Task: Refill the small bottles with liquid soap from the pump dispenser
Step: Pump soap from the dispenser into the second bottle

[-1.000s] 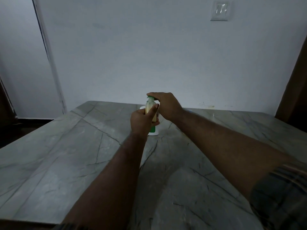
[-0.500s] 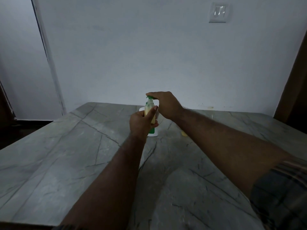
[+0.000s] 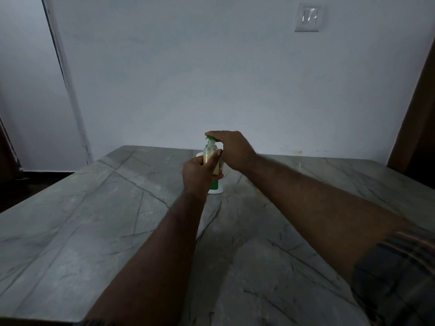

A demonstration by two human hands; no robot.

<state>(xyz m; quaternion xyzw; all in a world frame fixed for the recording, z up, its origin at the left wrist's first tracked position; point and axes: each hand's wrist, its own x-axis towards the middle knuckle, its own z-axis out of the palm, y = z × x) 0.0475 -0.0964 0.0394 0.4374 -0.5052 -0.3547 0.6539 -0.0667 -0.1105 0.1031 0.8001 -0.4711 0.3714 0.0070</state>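
Note:
My left hand (image 3: 199,176) grips a small clear bottle (image 3: 210,155), partly filled with pale yellow soap, and holds it upright with its open neck just under the green pump spout (image 3: 209,138). My right hand (image 3: 231,148) lies palm down on top of the pump head. The white dispenser with a green label (image 3: 216,187) stands on the grey marble table (image 3: 94,220) behind the small bottle and is mostly hidden by both hands.
A white wall rises right behind the table's far edge, with a switch plate (image 3: 307,17) high on the right. Small yellowish spots (image 3: 297,152) mark the wall base. Something yellow peeks out beside my right forearm (image 3: 258,190). Dark furniture stands at the right edge.
Both hands stay on the bottle and the pump. The small yellow object seen right of my right forearm half a second ago is now almost hidden.

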